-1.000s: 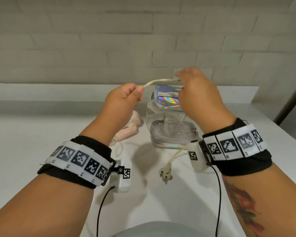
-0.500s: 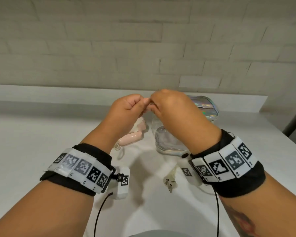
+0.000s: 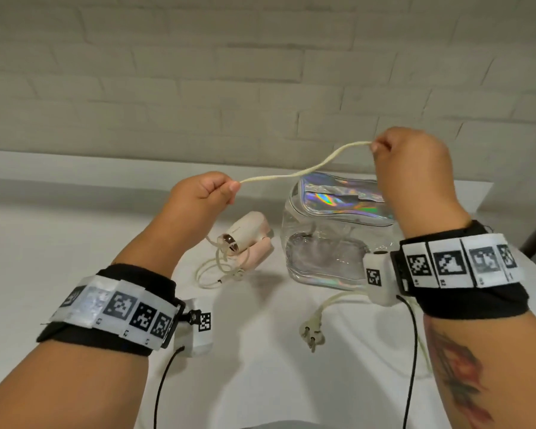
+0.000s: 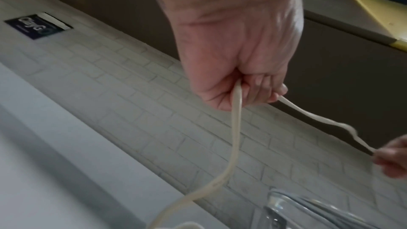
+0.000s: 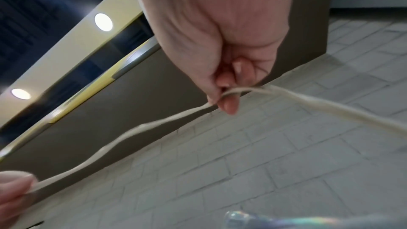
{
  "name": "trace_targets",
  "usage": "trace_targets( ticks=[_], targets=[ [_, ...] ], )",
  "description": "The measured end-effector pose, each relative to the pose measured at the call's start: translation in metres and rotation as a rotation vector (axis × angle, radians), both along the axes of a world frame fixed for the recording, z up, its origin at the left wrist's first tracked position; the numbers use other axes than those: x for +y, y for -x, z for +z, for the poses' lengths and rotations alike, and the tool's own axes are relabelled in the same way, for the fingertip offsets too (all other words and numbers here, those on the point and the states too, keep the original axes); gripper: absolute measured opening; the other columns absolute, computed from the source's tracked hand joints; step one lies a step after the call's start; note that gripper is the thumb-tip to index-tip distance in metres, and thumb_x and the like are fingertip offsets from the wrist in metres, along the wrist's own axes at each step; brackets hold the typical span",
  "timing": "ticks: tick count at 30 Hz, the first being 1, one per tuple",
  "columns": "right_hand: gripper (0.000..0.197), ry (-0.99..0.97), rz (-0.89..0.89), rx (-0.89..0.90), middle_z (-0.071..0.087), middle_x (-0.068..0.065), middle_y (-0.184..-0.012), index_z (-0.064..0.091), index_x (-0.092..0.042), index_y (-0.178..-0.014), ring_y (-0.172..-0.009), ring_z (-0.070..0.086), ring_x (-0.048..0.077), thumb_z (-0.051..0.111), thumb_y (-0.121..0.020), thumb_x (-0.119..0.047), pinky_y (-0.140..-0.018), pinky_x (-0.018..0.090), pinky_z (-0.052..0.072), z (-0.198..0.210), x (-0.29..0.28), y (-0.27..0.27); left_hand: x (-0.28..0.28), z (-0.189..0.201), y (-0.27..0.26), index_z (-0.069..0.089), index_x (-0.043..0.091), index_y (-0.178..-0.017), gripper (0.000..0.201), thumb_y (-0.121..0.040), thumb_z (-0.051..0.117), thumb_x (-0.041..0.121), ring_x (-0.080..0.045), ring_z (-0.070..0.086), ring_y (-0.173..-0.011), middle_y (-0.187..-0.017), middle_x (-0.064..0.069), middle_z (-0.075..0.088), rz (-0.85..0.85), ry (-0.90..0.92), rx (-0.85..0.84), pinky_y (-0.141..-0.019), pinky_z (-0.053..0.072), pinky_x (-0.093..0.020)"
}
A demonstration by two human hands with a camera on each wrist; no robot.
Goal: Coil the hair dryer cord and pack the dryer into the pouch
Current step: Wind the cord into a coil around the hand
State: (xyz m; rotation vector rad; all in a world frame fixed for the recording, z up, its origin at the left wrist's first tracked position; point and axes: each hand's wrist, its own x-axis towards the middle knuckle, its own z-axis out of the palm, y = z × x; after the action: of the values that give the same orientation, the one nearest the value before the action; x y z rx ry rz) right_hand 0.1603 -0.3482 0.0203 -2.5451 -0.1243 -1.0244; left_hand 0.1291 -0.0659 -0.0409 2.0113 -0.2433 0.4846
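A cream cord (image 3: 304, 170) stretches in the air between both hands. My left hand (image 3: 205, 193) grips one part of it in a fist (image 4: 242, 86), and my right hand (image 3: 412, 162) pinches it higher up, between thumb and fingers (image 5: 226, 93). The pink folded hair dryer (image 3: 245, 239) lies on the white table below my left hand, with loose cord loops (image 3: 217, 270) beside it. A clear pouch (image 3: 334, 230) with a holographic top stands to its right, under my right hand. The cord's plug (image 3: 311, 332) lies on the table near my right wrist.
The white table (image 3: 59, 243) runs back to a low ledge and a pale brick wall (image 3: 260, 72). Black cables hang from both wrist cameras above the near table edge.
Half a second ago my hands met over the pouch. Now they have parted, the right hand rising to the right and drawing a length of cord out between them.
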Motion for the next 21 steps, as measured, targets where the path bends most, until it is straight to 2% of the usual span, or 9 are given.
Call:
trace_targets(
  ticks=[4,6,8,10,12,13,15,18,21],
  targets=[
    [0.055,0.196,0.294,0.066,0.053,0.011,-0.134,0.050,-0.015,-0.133,-0.115,0.054,0.032,0.055,-0.079,-0.005,-0.091,0.035,0.044,-0.014,0.043,0.026,-0.027,0.002,-0.002,0.057,0.019,-0.063,0.032,-0.094,0.057,0.028,-0.010,0.034,-0.047,-0.049,0.011,0.042,-0.005,-0.051,-0.001,-0.051,0.032,-0.026],
    [0.066,0.376,0.416,0.157,0.047,0.007,-0.140,0.037,-0.018,-0.142,-0.119,0.052,0.030,0.052,-0.079,-0.003,-0.093,0.038,0.045,-0.019,0.063,0.044,-0.035,0.004,-0.004,0.059,0.015,-0.066,0.031,-0.094,0.058,0.028,-0.014,0.037,-0.050,-0.057,-0.004,0.046,0.015,-0.087,-0.039,-0.051,0.033,-0.028],
    [0.074,0.502,0.469,0.287,0.035,0.005,-0.148,0.021,-0.016,-0.147,-0.118,0.053,0.032,0.053,-0.081,-0.010,-0.091,0.041,0.047,-0.025,0.075,0.058,-0.037,0.005,-0.006,0.062,0.008,-0.072,0.029,-0.093,0.059,0.027,-0.017,0.044,-0.058,-0.065,-0.019,0.053,0.021,-0.131,-0.064,-0.055,0.036,-0.033],
    [0.081,0.517,0.455,0.502,0.025,0.004,-0.153,0.003,-0.015,-0.150,-0.120,0.051,0.033,0.053,-0.086,-0.022,-0.092,0.039,0.046,-0.028,0.080,0.063,-0.038,0.004,-0.008,0.064,0.005,-0.075,0.027,-0.092,0.061,0.026,-0.016,0.043,-0.057,-0.063,-0.014,0.052,0.004,-0.193,-0.053,-0.055,0.036,-0.032],
    [0.071,0.543,0.389,0.633,0.042,0.010,-0.143,0.007,-0.011,-0.150,-0.118,0.053,0.031,0.047,-0.094,-0.029,-0.085,0.034,0.042,-0.031,0.077,0.060,-0.038,0.002,-0.009,0.065,0.009,-0.075,0.026,-0.092,0.062,0.028,-0.015,0.040,-0.053,-0.058,-0.002,0.047,-0.025,-0.268,-0.022,-0.054,0.036,-0.029],
    [0.061,0.559,0.370,0.619,0.054,0.014,-0.124,0.019,-0.006,-0.146,-0.109,0.058,0.031,0.045,-0.095,-0.027,-0.077,0.031,0.042,-0.031,0.076,0.056,-0.037,0.001,-0.009,0.064,0.012,-0.074,0.024,-0.092,0.062,0.029,-0.016,0.040,-0.052,-0.056,0.000,0.045,-0.034,-0.309,-0.005,-0.054,0.036,-0.028],
    [0.036,0.628,0.370,0.574,0.060,0.013,-0.095,0.048,-0.006,-0.127,-0.089,0.063,0.031,0.042,-0.094,-0.019,-0.065,0.029,0.043,-0.027,0.073,0.051,-0.034,-0.002,-0.010,0.064,0.021,-0.072,0.023,-0.091,0.061,0.032,-0.019,0.043,-0.049,-0.053,0.003,0.043,-0.031,-0.371,0.030,-0.052,0.040,-0.029],
    [0.036,0.807,0.334,0.602,0.063,0.009,-0.109,0.047,-0.012,-0.128,-0.076,0.052,0.025,0.040,-0.093,-0.015,-0.050,0.021,0.031,-0.022,0.067,0.052,-0.031,0.000,-0.009,0.064,0.030,-0.072,0.022,-0.091,0.059,0.038,-0.026,0.054,-0.050,-0.054,0.003,0.050,-0.011,-0.458,0.036,-0.054,0.049,-0.036],
    [0.059,0.828,0.272,0.582,0.051,0.010,-0.136,0.017,-0.019,-0.148,-0.093,0.056,0.030,0.038,-0.093,-0.016,-0.054,0.027,0.027,-0.020,0.062,0.059,-0.031,0.007,-0.008,0.065,0.015,-0.082,0.030,-0.096,0.052,0.039,-0.028,0.053,-0.058,-0.063,-0.009,0.055,0.097,-0.666,0.012,-0.060,0.049,-0.040]
  ],
)
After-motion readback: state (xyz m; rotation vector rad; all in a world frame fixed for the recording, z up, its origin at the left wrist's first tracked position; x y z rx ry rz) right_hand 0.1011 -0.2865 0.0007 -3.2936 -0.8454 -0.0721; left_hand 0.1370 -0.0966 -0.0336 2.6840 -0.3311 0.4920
